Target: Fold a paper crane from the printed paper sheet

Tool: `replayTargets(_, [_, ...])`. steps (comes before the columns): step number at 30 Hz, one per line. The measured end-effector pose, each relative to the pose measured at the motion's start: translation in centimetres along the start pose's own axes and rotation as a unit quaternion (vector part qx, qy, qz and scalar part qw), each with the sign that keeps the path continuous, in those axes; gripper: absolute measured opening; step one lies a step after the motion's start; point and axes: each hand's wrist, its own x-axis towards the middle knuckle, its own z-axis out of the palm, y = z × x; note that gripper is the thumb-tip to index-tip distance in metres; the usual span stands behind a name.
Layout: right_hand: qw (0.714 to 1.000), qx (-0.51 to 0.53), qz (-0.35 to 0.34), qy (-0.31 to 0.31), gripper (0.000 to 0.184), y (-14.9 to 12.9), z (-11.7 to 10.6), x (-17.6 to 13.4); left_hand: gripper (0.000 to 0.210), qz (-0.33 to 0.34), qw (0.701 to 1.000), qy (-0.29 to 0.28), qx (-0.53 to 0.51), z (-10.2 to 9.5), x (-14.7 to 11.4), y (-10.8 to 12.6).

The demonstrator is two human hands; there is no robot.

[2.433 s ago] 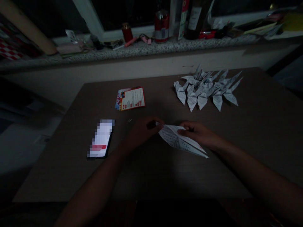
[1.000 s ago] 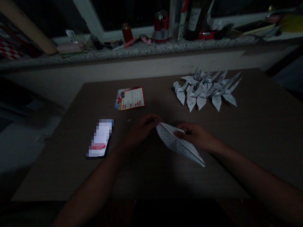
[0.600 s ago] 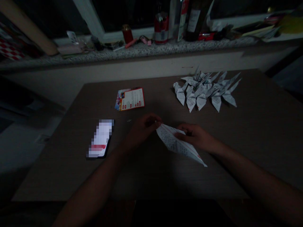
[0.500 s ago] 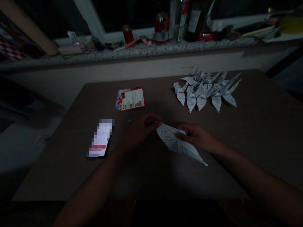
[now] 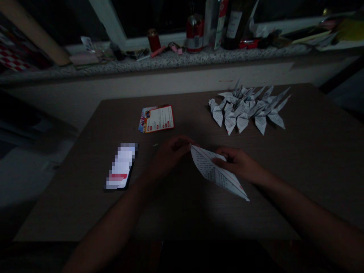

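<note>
While two bare hands are working over the dark table (image 5: 79, 212), a lit phone (image 5: 121, 167) is lying at the left, its screen too blocked out to read. Farther off, a gold-topped red jar (image 5: 154, 42) is standing on the speckled sill (image 5: 170, 62); contents not showing. A small stack of printed cards (image 5: 159, 118) is resting on the table, nearer than the jar.

Next along, the left hand (image 5: 173, 151) is pinching the far left corner of a folded printed sheet (image 5: 204, 165); its other fingers are curling into shadow. Beyond, a red can (image 5: 195, 38) is standing on the sill; whether it is holding anything, I cannot tell.

The sheet is slanting between the hands, one point aiming near and right. The right hand (image 5: 236, 163) is gripping its far edge, thumb lying on top, fingers curling behind. Judgement: a fold is probably being lined up or pressed. The next move seems to be calling for a steady corner pinch and even thumb pressure along the crease.

Farther back, a dark bottle (image 5: 233, 24) is standing on the sill, its fill level not showing. Nearer and rightward, a cluster of paper birds (image 5: 242, 121) is crowding the table, wings overlapping, apart from the sheet.
</note>
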Motion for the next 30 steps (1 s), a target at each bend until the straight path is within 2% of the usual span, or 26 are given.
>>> replayTargets(6, [1.0, -0.01, -0.012, 0.009, 0.025, -0.1, 0.3, -0.1, 0.016, 0.0, 0.998, 0.03, 0.048, 0.4, 0.0, 0.4])
replayTargets(9, [1.0, -0.008, -0.02, 0.012, 0.026, -0.1, 0.3, 0.0, 0.019, -0.01, 0.999, 0.04, 0.01, 0.5, 0.0, -0.1])
replayTargets(14, [1.0, 0.003, -0.017, 0.012, 0.027, 0.2, 0.2, 0.0, 0.039, -0.019, 0.997, 0.051, -0.049, 0.6, 0.0, -0.7])
replayTargets(21, [1.0, -0.001, -0.003, 0.014, 0.028, 0.5, -0.1, 0.0, 0.021, 0.006, 0.999, 0.05, 0.007, 0.7, -0.2, 0.1])
replayTargets(24, [1.0, -0.023, -0.008, 0.0, 0.027, 0.4, 0.0, 0.0, 0.027, 0.025, 0.995, 0.029, 0.09, 0.7, -0.3, 0.5])
replayTargets(27, [0.998, -0.057, -0.012, -0.014, 0.026, 0.2, 0.1, -0.1, 0.024, 0.044, 0.982, -0.03, 0.179, 0.6, -0.4, 0.4])
replayTargets(30, [0.996, -0.076, -0.025, -0.031, 0.025, 0.1, 0.2, -0.1, 0.018, 0.044, 0.974, -0.073, 0.208, 0.7, -0.4, 0.1])
